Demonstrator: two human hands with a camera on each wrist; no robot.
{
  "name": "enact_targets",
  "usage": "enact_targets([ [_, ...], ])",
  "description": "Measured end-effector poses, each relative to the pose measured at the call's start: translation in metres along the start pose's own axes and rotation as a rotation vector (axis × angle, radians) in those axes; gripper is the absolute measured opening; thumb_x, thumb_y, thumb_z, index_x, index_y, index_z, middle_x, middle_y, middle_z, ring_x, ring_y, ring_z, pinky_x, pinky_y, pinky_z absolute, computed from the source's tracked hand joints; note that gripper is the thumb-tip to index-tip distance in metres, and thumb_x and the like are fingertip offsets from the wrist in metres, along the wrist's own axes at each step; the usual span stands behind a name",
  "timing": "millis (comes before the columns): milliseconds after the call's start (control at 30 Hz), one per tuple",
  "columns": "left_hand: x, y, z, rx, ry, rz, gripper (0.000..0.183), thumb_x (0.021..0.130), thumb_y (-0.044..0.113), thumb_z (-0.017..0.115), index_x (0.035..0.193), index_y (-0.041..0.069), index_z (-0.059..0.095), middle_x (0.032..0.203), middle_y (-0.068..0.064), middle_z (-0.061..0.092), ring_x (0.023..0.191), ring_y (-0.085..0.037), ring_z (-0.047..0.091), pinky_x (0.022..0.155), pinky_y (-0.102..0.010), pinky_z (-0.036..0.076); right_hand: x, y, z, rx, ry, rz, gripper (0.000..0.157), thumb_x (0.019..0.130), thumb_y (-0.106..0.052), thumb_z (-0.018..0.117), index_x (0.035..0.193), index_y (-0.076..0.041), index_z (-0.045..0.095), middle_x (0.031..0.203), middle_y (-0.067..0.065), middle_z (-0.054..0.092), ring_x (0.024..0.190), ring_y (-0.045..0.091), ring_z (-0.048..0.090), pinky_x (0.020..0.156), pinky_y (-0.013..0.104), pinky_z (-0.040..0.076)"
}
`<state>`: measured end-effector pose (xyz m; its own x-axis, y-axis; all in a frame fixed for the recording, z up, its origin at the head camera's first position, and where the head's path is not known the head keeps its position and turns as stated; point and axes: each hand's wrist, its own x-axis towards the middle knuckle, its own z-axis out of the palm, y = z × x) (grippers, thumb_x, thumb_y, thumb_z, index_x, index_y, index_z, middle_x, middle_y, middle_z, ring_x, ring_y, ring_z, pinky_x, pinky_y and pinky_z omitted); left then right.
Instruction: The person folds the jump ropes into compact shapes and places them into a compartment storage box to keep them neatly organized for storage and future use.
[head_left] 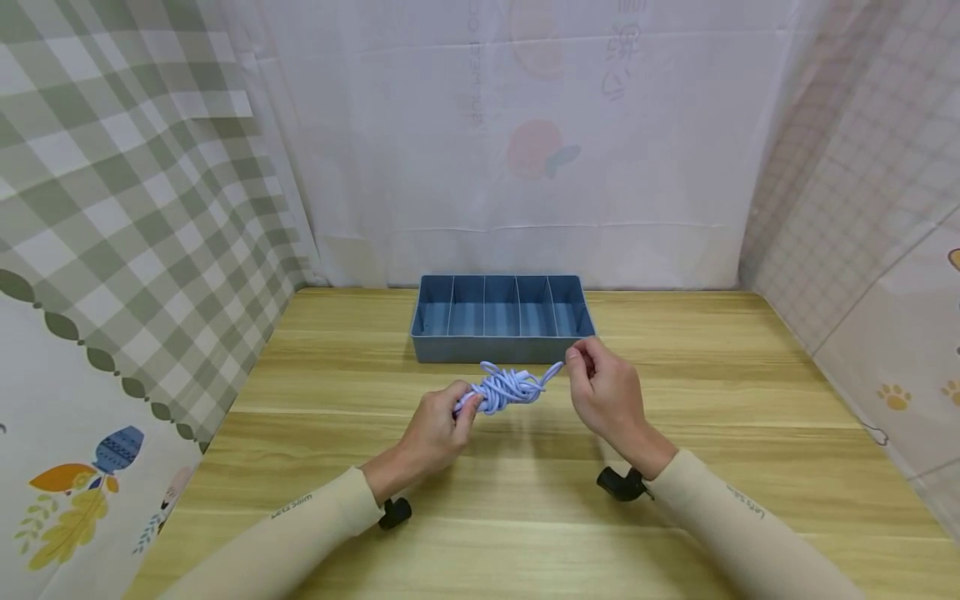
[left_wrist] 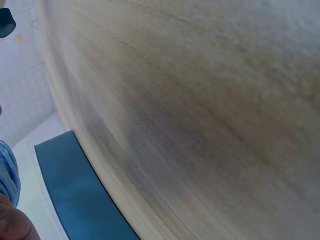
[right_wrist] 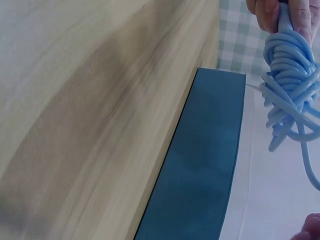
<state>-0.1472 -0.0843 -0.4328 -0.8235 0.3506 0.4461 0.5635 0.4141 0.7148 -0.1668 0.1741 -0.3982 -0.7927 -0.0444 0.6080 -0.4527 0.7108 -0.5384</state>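
Note:
A bundle of light-blue cord (head_left: 510,388), wound round itself in many turns, is held up over the table. My left hand (head_left: 435,429) grips its left end between thumb and fingers. From the bundle's right side a strand runs up to my right hand (head_left: 607,392), whose thumb and forefinger pinch its end. In the right wrist view the wound cord (right_wrist: 292,75) hangs below the left hand's fingers (right_wrist: 300,15). Only a fingertip of the right hand (right_wrist: 311,229) shows there. The left wrist view catches just an edge of the cord (left_wrist: 7,175) and part of the left hand (left_wrist: 17,225).
Behind the hands, a blue-grey tray (head_left: 495,349) with several compartments in a row stands on the wooden table (head_left: 675,517). A white cloth (head_left: 420,167) hangs behind it. Patterned cloths flank both sides, a checked one (head_left: 112,125) at left.

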Motion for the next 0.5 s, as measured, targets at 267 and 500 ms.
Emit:
enact_targets([
  [267, -0.002, 0.0, -0.002, -0.001, 0.018, -0.011, 0.012, 0.102, 0.003, 0.06, 0.09, 0.004, 0.062, 0.069, 0.004, 0.053, 0.055, -0.001, 0.043, 0.045, -0.02, 0.037, 0.005, 0.008, -0.002, 0.004, 0.014, -0.013, 0.014, 0.101, -0.012, 0.059, 0.093, -0.004, 0.067, 0.066, -0.002, 0.055, 0.055, 0.013, 0.048, 0.05, 0.029, 0.039],
  [500, -0.003, -0.002, -0.004, -0.014, 0.035, -0.014, 0.013, 0.101, 0.001, 0.06, 0.089, 0.003, 0.062, 0.067, 0.005, 0.05, 0.054, -0.001, 0.042, 0.044, -0.02, 0.035, 0.009, 0.017, -0.005, 0.001, 0.009, -0.015, 0.017, 0.103, -0.014, 0.058, 0.104, 0.0, 0.068, 0.08, 0.004, 0.065, 0.071, 0.016, 0.058, 0.058, 0.031, 0.045],
])
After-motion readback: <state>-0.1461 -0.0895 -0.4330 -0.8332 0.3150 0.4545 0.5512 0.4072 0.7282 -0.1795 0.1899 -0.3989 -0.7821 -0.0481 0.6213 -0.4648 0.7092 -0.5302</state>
